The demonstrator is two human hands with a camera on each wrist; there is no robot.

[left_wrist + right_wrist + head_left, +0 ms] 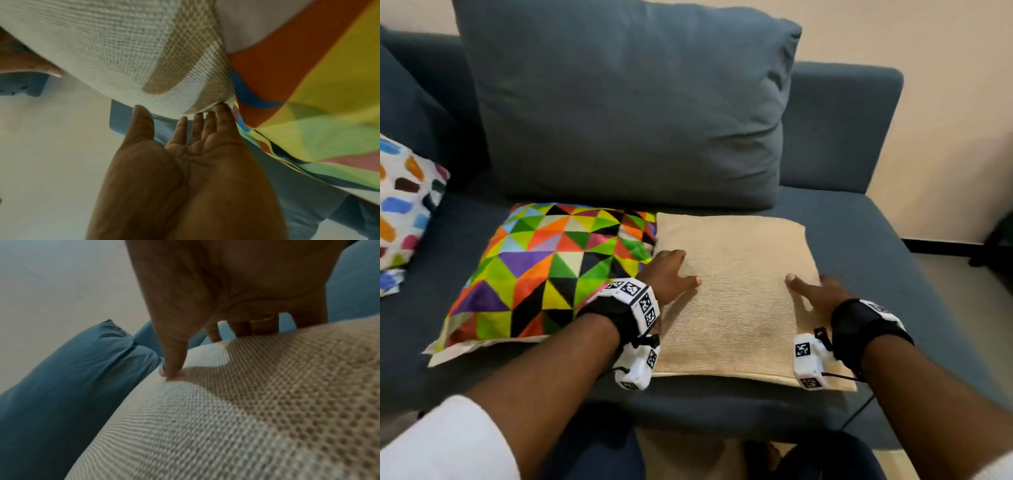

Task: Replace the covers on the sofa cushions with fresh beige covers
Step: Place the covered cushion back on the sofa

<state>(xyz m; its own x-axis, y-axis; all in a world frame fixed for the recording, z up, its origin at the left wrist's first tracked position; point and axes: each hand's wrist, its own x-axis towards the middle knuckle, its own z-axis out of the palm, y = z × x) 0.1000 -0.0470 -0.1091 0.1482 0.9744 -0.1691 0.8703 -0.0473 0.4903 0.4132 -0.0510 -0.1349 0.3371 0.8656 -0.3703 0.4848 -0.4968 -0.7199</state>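
We flatten the beige cushion on the sofa
Our left grip and right grip lie released, fingers spread

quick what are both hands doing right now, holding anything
Left hand: open, fingers straight, touching the beige woven cushion.
Right hand: open, resting on the same cushion, gripping nothing.

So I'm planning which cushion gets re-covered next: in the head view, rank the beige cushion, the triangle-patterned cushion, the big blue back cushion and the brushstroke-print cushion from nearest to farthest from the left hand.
1. beige cushion: under the left hand.
2. triangle-patterned cushion: just left of that hand.
3. big blue back cushion: behind, upright.
4. brushstroke-print cushion: far left edge.
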